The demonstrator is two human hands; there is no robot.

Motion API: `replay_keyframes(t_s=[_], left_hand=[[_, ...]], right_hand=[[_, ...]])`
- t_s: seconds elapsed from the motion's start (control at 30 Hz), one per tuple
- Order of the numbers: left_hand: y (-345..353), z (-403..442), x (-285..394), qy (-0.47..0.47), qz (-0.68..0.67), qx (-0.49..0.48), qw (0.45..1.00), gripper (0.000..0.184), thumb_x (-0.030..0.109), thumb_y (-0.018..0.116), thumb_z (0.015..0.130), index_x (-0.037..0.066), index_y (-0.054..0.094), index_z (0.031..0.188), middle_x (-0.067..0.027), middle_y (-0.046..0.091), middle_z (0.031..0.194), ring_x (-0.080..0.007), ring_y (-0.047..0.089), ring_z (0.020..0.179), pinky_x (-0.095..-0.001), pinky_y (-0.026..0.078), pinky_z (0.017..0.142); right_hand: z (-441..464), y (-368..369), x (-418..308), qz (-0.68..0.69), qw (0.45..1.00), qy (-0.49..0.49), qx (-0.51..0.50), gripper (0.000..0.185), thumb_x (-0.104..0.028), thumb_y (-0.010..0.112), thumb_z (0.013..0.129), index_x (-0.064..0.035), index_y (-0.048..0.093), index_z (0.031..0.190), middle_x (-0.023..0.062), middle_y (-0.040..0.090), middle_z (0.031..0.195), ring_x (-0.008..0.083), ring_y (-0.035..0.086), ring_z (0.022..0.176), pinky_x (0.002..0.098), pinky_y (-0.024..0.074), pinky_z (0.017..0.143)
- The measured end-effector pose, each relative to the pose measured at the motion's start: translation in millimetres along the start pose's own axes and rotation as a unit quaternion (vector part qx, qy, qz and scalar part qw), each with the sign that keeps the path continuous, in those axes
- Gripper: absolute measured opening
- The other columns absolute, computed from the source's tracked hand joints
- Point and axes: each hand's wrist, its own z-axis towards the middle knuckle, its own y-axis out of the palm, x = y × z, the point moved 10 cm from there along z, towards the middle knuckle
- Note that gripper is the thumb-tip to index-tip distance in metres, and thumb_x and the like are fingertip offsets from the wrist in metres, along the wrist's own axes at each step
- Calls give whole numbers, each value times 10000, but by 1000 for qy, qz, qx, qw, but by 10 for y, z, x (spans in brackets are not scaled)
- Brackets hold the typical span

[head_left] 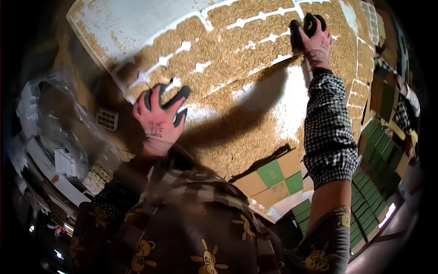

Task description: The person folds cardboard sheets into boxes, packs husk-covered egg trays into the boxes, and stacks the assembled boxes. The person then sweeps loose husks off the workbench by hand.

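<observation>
My left hand (pixel 159 119), in a pink glove with black fingertips, is spread at the near left edge of the white trays (pixel 262 16). Its fingers are apart, with nothing seen in them. Loose brown grain-like bits (pixel 237 55) cover most of the trays, and white bars show through in rows. At the far right, my right hand (pixel 317 43), gloved the same way, rests on the grain-covered trays. Its black fingers are bent, thumb apart from the rest; what lies beneath them is hidden. Between the hands, bare white surface (pixel 292 105) shows through the grain.
Cardboard boxes with green panels (pixel 270 177) stand at the near edge, with more green boxes (pixel 369 196) at the right. Clear plastic wrapping (pixel 73 123) lies at the left beside a small celled tray (pixel 107 118). Another person's sleeve (pixel 412 100) shows at far right.
</observation>
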Motion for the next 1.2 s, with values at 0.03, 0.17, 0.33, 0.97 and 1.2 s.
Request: replay_keyframes(t_s=[0.03, 0.17, 0.33, 0.97, 1.2], left_hand=[[41, -8, 33, -1, -29, -20, 999, 414, 306, 737, 651, 270, 675, 1059, -124, 384, 1339, -388, 322, 1220, -543, 252, 993], [33, 348, -103, 3, -82, -69, 994, 453, 302, 735, 663, 244, 654, 1105, -127, 375, 1340, -398, 340, 1193, -536, 270, 992], [-137, -311, 197, -25, -77, 33, 996, 615, 267, 734, 710, 136, 521, 1272, -170, 331, 1396, -397, 333, 1247, -513, 299, 1029], [1125, -1057, 1506, -34, -463, -1, 886, 468, 155, 611, 838, 25, 515, 1277, -182, 506, 1273, -320, 471, 1195, -384, 356, 1043], [-64, -125, 511, -58, -502, 146, 851, 463, 104, 671, 797, 12, 551, 1235, -137, 568, 1266, -259, 542, 1159, -349, 415, 991]], right_hand=[[-17, 94, 13, 4, 1000, 4, 18, 654, -518, 677, 771, -285, 449, 1338, 176, 345, 1425, 402, 359, 1299, 525, 308, 1057], [268, 149, -719, -28, 997, 41, -63, 698, -489, 667, 788, -207, 415, 1375, 195, 348, 1426, 375, 337, 1326, 554, 299, 1072], [-2125, -601, -859, 391, 908, 139, 53, 614, -96, 606, 852, -23, 334, 1397, 243, 328, 1366, 380, 381, 1277, 459, 348, 1077], [-4483, 696, -1054, 726, 578, 363, 80, 529, -347, 385, 968, -3, 380, 1370, 188, 470, 1332, 321, 424, 1236, 427, 310, 1059], [-2941, -35, -1889, 788, 506, 351, -12, 435, -135, 678, 860, 53, 512, 1215, 145, 610, 1055, 175, 596, 909, 282, 498, 773]])
